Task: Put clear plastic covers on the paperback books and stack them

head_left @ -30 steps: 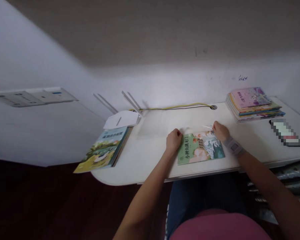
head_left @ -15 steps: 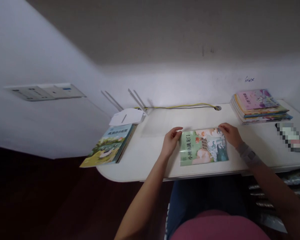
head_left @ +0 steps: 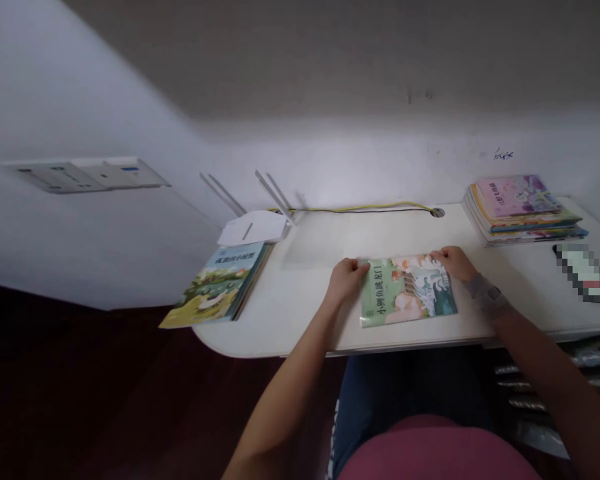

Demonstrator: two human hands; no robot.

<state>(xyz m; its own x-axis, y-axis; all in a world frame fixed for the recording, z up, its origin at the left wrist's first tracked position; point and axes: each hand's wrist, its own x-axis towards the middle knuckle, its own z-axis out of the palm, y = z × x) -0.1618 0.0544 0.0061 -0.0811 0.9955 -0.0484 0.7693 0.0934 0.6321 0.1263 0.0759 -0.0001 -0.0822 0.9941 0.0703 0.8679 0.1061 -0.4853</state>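
Note:
A thin green picture book [head_left: 409, 291] with fish and white waves on its cover lies at the front of the white desk [head_left: 300, 310], its title running sideways. My left hand [head_left: 347, 279] pinches its upper left corner, thumb on the cover. At the upper right corner, my right hand [head_left: 455, 263] grips the edge with curled fingers; a grey band is on that wrist. The fingers beneath the book are hidden.
At the left, a stack of picture books [head_left: 223, 283] overhangs the desk edge beside a white router [head_left: 254, 228] with antennas. Another book stack [head_left: 523, 210] stands back right, near a phone [head_left: 585, 273]. A yellow cable [head_left: 360, 207] runs along the wall into a desk hole.
My left fingers have closed on the book's upper left corner, where they were looser before. My right hand has closed on the upper right corner. The camera view has shifted slightly.

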